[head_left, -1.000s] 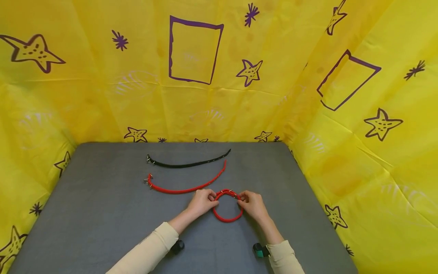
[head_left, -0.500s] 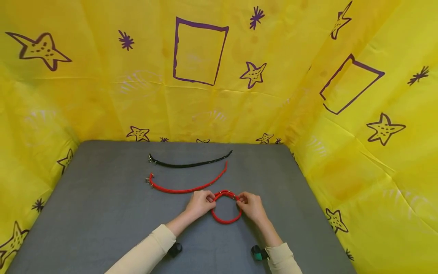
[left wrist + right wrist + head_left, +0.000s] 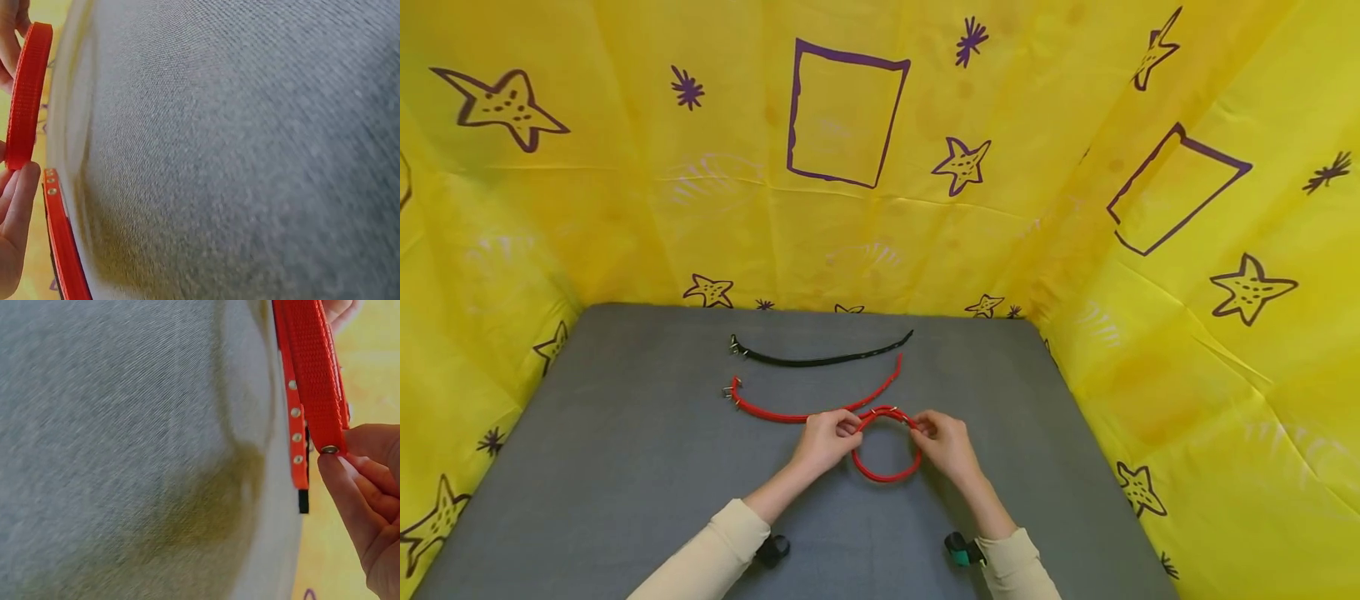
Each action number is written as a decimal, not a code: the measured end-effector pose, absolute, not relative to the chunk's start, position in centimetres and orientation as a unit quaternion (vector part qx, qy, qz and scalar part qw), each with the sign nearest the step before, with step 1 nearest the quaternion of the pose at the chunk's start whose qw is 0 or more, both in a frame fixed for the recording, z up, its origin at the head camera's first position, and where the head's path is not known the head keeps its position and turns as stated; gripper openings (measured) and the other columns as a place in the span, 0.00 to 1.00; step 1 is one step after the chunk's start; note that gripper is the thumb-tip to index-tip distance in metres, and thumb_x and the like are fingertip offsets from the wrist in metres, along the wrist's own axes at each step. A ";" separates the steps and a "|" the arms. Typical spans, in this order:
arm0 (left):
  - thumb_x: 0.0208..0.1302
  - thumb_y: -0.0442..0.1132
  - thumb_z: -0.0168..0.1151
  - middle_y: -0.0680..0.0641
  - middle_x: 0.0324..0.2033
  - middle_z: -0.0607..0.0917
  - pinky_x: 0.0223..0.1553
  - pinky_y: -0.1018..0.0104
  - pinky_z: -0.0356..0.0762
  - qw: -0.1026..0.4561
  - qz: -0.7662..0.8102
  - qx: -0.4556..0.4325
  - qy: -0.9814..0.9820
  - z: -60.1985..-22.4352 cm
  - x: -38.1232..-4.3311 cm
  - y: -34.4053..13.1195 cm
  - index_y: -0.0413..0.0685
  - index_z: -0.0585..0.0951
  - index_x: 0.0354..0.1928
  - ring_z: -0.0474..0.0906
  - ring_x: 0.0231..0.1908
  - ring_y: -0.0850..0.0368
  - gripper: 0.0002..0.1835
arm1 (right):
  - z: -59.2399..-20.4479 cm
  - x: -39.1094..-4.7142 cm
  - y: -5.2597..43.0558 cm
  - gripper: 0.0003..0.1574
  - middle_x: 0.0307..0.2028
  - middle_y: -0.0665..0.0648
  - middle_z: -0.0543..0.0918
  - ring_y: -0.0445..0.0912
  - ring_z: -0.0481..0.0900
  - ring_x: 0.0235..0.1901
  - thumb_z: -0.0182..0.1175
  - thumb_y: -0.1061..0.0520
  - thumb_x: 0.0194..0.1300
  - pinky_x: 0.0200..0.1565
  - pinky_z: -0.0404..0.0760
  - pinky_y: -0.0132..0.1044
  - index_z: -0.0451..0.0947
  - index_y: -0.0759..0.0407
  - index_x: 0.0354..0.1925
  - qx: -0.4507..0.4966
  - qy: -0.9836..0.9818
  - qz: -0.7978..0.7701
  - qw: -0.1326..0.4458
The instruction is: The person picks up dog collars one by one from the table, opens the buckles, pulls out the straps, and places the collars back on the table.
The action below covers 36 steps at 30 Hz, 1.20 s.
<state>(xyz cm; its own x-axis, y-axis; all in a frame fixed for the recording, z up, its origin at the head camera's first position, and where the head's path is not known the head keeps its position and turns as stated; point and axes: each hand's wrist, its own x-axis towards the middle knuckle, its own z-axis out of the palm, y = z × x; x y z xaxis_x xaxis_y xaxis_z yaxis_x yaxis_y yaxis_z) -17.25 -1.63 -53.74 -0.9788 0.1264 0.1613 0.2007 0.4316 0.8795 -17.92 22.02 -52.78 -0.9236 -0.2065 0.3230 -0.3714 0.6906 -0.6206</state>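
A red collar (image 3: 886, 478), bent round into a loop with its metal fittings at the far side, is between my two hands. My left hand (image 3: 824, 442) pinches the loop's left side. On the opposite side, my right hand (image 3: 949, 446) grips it between thumb and fingers. The right wrist view shows the thumb and a finger pressed at a metal eyelet (image 3: 329, 449) in the strap. In the left wrist view the red webbing (image 3: 28, 94) stands over the table, fingertips at its lower edge.
Just beyond the loop, a second red collar (image 3: 786, 417) lies stretched in a curve, buckle at the left. Behind it lies a black collar (image 3: 805, 362), also unbuckled. The grey tabletop (image 3: 625, 467) is enclosed by yellow cloth walls (image 3: 850, 225) with drawn stars.
Both hands and the looped red collar have shifted slightly left. The head view has turned a little; the two laid-out collars stay where they were.
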 end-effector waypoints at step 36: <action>0.54 0.44 0.76 0.46 0.40 0.87 0.38 0.71 0.80 -0.007 -0.615 0.004 -0.788 -48.7 -15.1 -9.4 0.42 0.85 0.47 0.84 0.40 0.55 0.20 | -48.8 -17.7 15.3 0.16 0.36 0.51 0.83 0.42 0.83 0.35 0.70 0.68 0.57 0.30 0.82 0.27 0.83 0.58 0.44 0.276 -0.821 0.458 0.200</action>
<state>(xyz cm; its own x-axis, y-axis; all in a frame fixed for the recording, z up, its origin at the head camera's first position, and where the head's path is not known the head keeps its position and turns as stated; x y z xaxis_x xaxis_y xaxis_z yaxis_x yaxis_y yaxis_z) -15.14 -9.44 -48.66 -0.9999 0.0023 -0.0148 -0.0138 0.2430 0.9699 -17.67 15.30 -48.77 -0.7675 -0.2706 0.5811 -0.6365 0.4288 -0.6411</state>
